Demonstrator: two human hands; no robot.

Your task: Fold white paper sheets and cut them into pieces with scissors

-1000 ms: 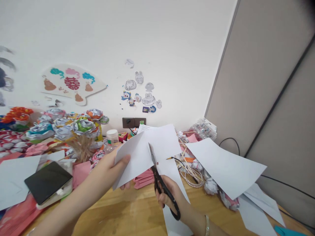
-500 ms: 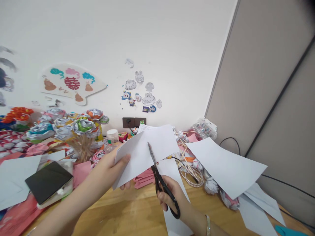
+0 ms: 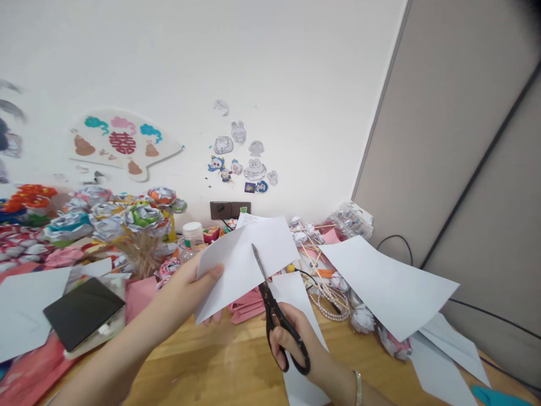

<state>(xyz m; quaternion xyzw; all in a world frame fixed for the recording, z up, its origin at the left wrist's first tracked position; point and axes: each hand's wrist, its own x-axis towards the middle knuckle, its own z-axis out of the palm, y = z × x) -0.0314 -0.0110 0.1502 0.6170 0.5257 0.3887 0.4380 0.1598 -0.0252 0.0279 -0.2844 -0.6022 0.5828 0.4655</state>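
My left hand (image 3: 203, 287) grips a white sheet of paper (image 3: 236, 268) by its left edge, thumb on top and fingers underneath. The sheet is raised above the table and bends upward near that hand. Through the handles of black scissors (image 3: 281, 324) go the fingers of my right hand (image 3: 293, 338). The scissors' blades point up and away, with one blade lying over the paper and the other hidden beneath it. Below the scissors a white paper strip (image 3: 296, 299) rests on the wooden table (image 3: 211, 366). Folded pink paper (image 3: 246, 305) lies just under the held sheet.
Paper flowers (image 3: 143, 217) crowd the left, behind a black flat object (image 3: 84, 312). A clear jar (image 3: 193, 234) stands at the back. Pearl strings (image 3: 329, 304), sticks and a large white sheet (image 3: 389, 285) lie to the right. A blue item (image 3: 499, 396) sits at the lower right.
The scissors' handles have spread apart as my right fingers opened. The far part of the held sheet has shifted slightly left. My left hand has stayed nearly still.
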